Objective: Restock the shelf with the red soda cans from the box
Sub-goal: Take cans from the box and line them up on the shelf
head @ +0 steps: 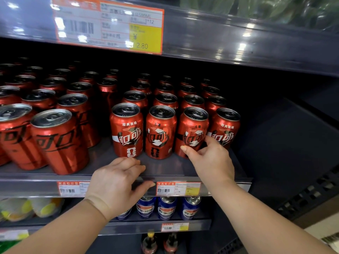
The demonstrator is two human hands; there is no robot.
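At the far left of the shelf (165,169), you have a block of red soda cans (58,142) standing upright in rows that run back into the dark, the front ones large and close to the camera. A gap of bare shelf separates them from a second block to the right, whose front row holds four cans side by side. The first of these (127,130) stands just above your left hand (117,182). That hand lies palm down over the shelf's front lip, fingers loosely curled and spread, thumb hanging across the price rail; its grip is slack and holds nothing. Beside the thumb sits an orange price tag (178,188), and another tag (70,188) sits further left on the same rail. Next comes the second front can (161,132), untouched. Your right hand (211,160) has its grip closed around the lower part of the third front can (191,132), thumb on the near face, fingers wrapped round the right side, the can upright on the shelf. The fourth can (224,128) stands just beside those fingers. Below the rail, blue cans (167,208) line the next shelf down. Overhead, a large price label (110,24) is on the upper shelf edge.
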